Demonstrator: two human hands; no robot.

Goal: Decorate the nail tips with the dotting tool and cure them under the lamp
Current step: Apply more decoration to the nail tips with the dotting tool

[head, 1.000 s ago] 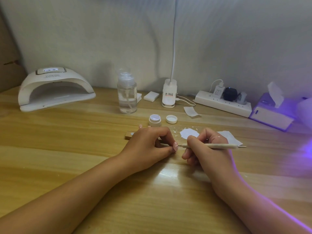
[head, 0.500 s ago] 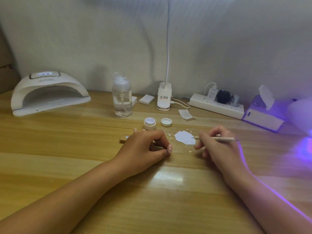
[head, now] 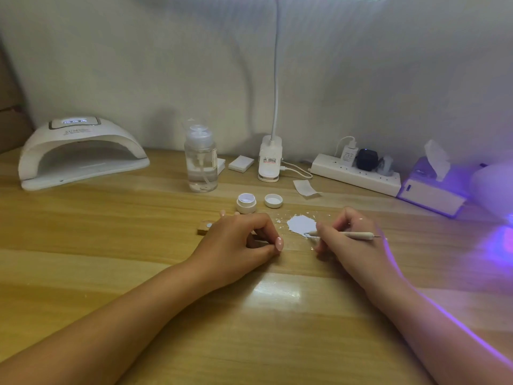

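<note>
My right hand (head: 349,240) pinches the cream dotting tool (head: 358,234), its tip touching the near edge of a white gel patch (head: 301,224) on the table. My left hand (head: 238,240) rests curled on the table over a small wooden nail-tip holder (head: 205,227), of which only the left end shows; the nail tips are hidden under the fingers. An open white gel jar (head: 246,202) and its lid (head: 273,200) stand just behind. The white curing lamp (head: 80,154) sits at the far left with its display lit.
A clear pump bottle (head: 200,159), a clip lamp base (head: 269,159), a power strip (head: 358,173), a tissue box (head: 433,187) and a paper scrap (head: 305,187) line the back. Purple light glows at the right edge. White flecks lie around the patch.
My right hand moved the tool away from my left hand's fingers to the right, and its tip now touches the white patch. My left hand stayed put.
</note>
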